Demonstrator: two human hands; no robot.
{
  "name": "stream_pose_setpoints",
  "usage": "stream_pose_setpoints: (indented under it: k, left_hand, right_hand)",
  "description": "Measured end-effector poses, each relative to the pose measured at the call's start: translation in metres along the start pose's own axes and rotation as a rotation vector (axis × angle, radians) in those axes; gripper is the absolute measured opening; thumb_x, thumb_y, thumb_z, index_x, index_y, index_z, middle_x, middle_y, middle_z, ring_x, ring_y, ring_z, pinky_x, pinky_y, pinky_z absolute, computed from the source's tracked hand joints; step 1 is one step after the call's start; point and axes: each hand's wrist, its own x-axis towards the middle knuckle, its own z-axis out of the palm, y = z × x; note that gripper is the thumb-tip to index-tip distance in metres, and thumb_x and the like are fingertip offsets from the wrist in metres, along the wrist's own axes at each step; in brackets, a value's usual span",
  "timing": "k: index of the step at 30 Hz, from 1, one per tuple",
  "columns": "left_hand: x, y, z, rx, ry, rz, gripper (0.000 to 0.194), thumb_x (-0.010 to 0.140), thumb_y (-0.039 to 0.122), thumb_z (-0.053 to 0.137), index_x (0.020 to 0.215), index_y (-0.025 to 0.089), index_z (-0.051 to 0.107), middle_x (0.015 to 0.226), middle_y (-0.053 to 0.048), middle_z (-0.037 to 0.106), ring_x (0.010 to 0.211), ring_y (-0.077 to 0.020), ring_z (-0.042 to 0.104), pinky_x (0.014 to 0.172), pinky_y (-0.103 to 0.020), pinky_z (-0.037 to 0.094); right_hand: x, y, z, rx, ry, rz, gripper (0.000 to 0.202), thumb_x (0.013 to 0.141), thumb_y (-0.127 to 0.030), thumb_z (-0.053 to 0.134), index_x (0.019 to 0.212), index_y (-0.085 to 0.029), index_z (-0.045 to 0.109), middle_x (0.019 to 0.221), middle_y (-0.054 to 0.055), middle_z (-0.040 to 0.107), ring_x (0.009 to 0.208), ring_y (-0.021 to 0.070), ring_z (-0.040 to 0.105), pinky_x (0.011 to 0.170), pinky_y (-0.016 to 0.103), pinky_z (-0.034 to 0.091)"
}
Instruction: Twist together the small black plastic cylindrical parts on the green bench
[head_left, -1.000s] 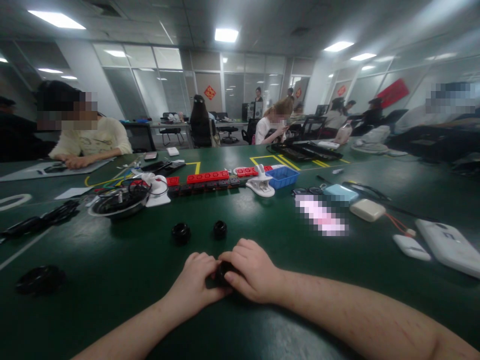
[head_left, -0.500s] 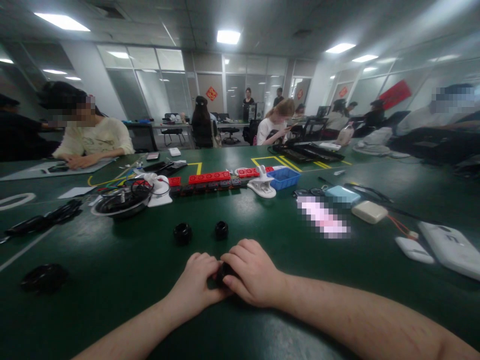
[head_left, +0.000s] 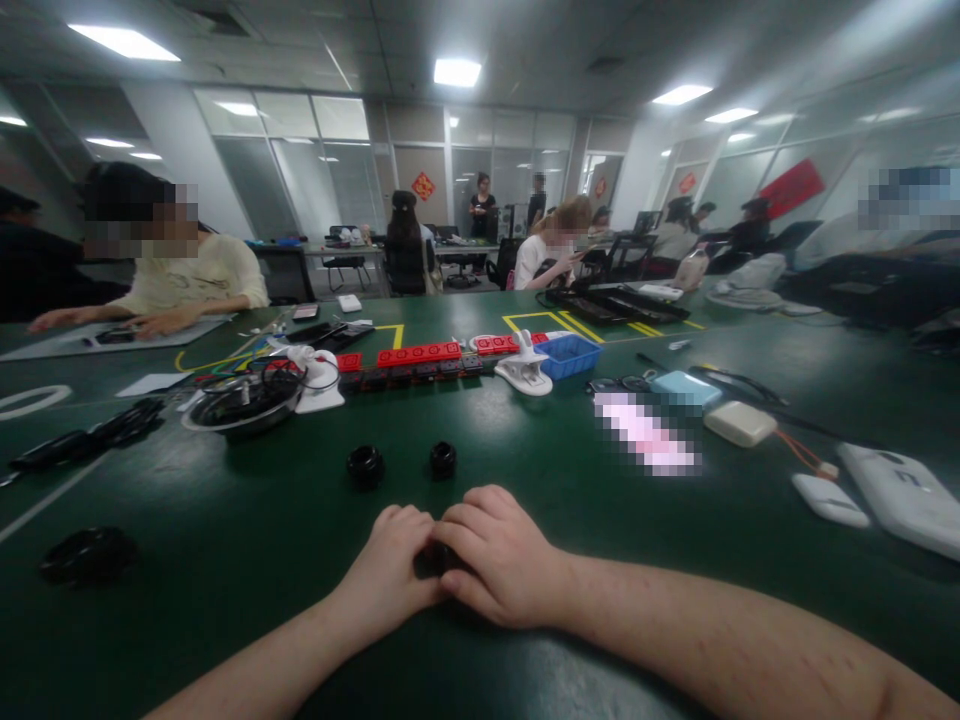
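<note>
Both my hands meet at the near middle of the green table (head_left: pixel 525 660), closed around a small, dark rounded piece (head_left: pixel 444 560) that is mostly hidden by the fingers. My left hand (head_left: pixel 390 565) grips its left side, with the thumb below. Over the right side and top curl the fingers of my right hand (head_left: pixel 501 560), the thumb in front. Just beyond stand two glossy black round pieces with an opening on top, a left one (head_left: pixel 365 466) and a smaller right one (head_left: pixel 443 459). A larger black ring-like piece (head_left: pixel 88 555) lies far to the left.
A metal bowl (head_left: pixel 196 420) with dark contents stands at left, beside black cables (head_left: pixel 97 435). Farther back are a row of red-topped blocks (head_left: pixel 418 356), a white clip (head_left: pixel 525 372) and a blue basket (head_left: pixel 574 358). White devices (head_left: pixel 829 500) lie at right. A co-worker (head_left: pixel 187 270) sits across.
My right hand has turned slightly around the dark piece, its fingers moving a little left and down, hiding more of it. The left hand has barely moved. A co-worker's hand has moved left.
</note>
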Motion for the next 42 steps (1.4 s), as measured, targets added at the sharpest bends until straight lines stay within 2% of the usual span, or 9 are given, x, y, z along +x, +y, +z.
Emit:
stream_pose_setpoints:
  k: [10,18,22,25,30,33,36,42]
  left_hand:
    - [-0.0003,-0.0057,0.0045,0.003,0.011,0.011,0.019,0.066,0.035,0.063,0.072,0.019,0.055,0.075,0.0,0.056,0.075,-0.0192,0.048,0.075,-0.033,0.035]
    - [-0.0004,-0.0018,0.0009,-0.003,-0.021,-0.003,0.016,0.068,0.034,0.06,0.07,0.019,0.054,0.075,0.001,0.056,0.075,-0.0186,0.048,0.076,-0.033,0.035]
    - [0.0006,0.002,-0.002,-0.004,-0.037,0.007,0.012,0.069,0.03,0.058,0.069,0.02,0.054,0.072,0.002,0.055,0.074,-0.0174,0.048,0.074,-0.032,0.034]
    - [0.0011,0.0032,-0.0026,-0.01,-0.045,0.024,0.015,0.07,0.035,0.059,0.07,0.021,0.054,0.071,0.003,0.054,0.073,-0.0172,0.048,0.072,-0.031,0.033]
    - [0.0001,0.0023,-0.0015,0.031,-0.033,0.013,0.015,0.07,0.035,0.058,0.073,0.021,0.056,0.073,0.002,0.055,0.074,-0.0177,0.048,0.072,-0.033,0.033]
    - [-0.0006,0.0025,-0.0018,0.01,-0.015,0.009,0.02,0.069,0.038,0.06,0.079,0.021,0.057,0.078,0.001,0.056,0.076,-0.019,0.049,0.073,-0.034,0.034]
    - [-0.0008,0.003,-0.0024,-0.027,-0.001,0.024,0.021,0.069,0.038,0.061,0.083,0.022,0.058,0.081,0.001,0.058,0.078,-0.0194,0.05,0.074,-0.034,0.034]
    - [-0.0008,0.0007,-0.001,-0.005,0.011,0.004,0.021,0.068,0.039,0.063,0.074,0.019,0.058,0.075,0.001,0.056,0.074,-0.019,0.049,0.074,-0.034,0.034]
  right_hand:
    - [-0.0007,-0.0021,0.0013,0.035,-0.003,-0.028,0.038,0.087,-0.04,0.033,0.107,-0.013,0.051,0.097,0.009,0.057,0.088,0.0219,0.043,0.081,0.038,0.035]
    - [0.0001,-0.0035,0.0001,0.027,0.003,-0.063,0.035,0.085,-0.037,0.036,0.104,-0.012,0.052,0.097,0.009,0.058,0.089,0.0215,0.043,0.081,0.037,0.035]
    - [-0.0002,-0.0027,0.002,0.017,0.052,-0.11,0.027,0.085,-0.028,0.037,0.101,-0.013,0.054,0.092,0.007,0.06,0.087,0.0198,0.044,0.078,0.035,0.036]
    - [-0.0011,-0.0014,0.005,0.034,0.099,-0.149,0.023,0.083,-0.018,0.037,0.099,-0.015,0.054,0.09,0.005,0.062,0.086,0.0179,0.045,0.077,0.033,0.037]
    - [-0.0017,-0.0013,0.003,0.052,0.085,-0.17,0.029,0.078,-0.015,0.038,0.103,-0.017,0.053,0.103,0.005,0.059,0.093,0.0179,0.044,0.082,0.034,0.037]
    - [-0.0016,-0.0021,-0.0013,0.084,0.109,-0.141,0.04,0.072,-0.018,0.039,0.109,-0.014,0.051,0.112,0.01,0.052,0.1,0.0208,0.042,0.086,0.037,0.037]
    - [-0.0015,-0.0017,-0.0034,0.116,0.124,-0.084,0.043,0.069,-0.018,0.038,0.109,-0.012,0.052,0.11,0.011,0.051,0.1,0.0216,0.043,0.088,0.039,0.037]
    - [-0.0018,0.004,0.0007,0.105,0.145,-0.031,0.045,0.066,-0.019,0.038,0.108,-0.014,0.053,0.113,0.012,0.051,0.104,0.023,0.041,0.088,0.043,0.036]
